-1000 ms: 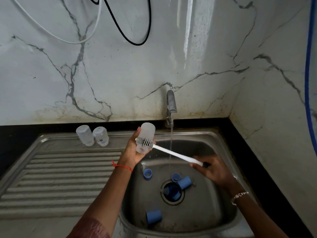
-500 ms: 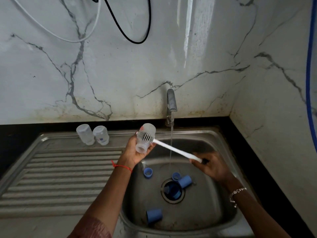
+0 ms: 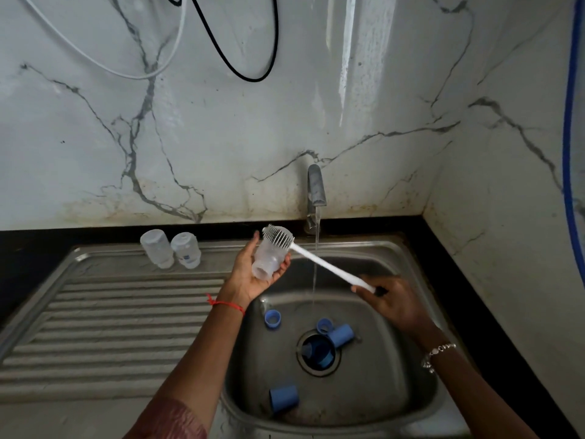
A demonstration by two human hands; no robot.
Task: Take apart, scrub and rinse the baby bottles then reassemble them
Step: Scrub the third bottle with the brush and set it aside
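Since the earlier frame the head of the brush (image 3: 319,263) has slid up the outside of the bottle (image 3: 269,259) to its closed end, and the bottle has tipped so its open neck points down toward the camera. The left hand (image 3: 250,277) cradles the bottle with fingers and thumb curled round its body, just left of the tap (image 3: 316,188) and a little below its spout. The right hand (image 3: 395,304) grips the lower end of the brush handle, below and right of the tap. The white handle slants from there up to the bristles, crossing the water stream (image 3: 314,280) that falls from the tap. The bristles rest against the bottle's base. A red thread (image 3: 226,305) circles the left wrist and a beaded bracelet (image 3: 438,351) the right.

Straight below the tap lies the drain (image 3: 318,369) of the steel sink (image 3: 411,248), with something blue sitting in it. At the drain's upper edge lie a blue ring (image 3: 324,325) and, just beside it, a blue cap (image 3: 341,335) on its side. A second blue ring (image 3: 273,319) lies below and left of the tap, near the basin wall. A second blue cap (image 3: 284,398) lies farthest below the tap, near the front wall. Left of the tap, 2 clear bottles (image 3: 156,248) (image 3: 186,250) stand side by side at the back of the ribbed draining surface (image 3: 110,312). Above the tap, a white cable (image 3: 95,58) and a black cable (image 3: 247,74) loop across the marble wall (image 3: 380,106).
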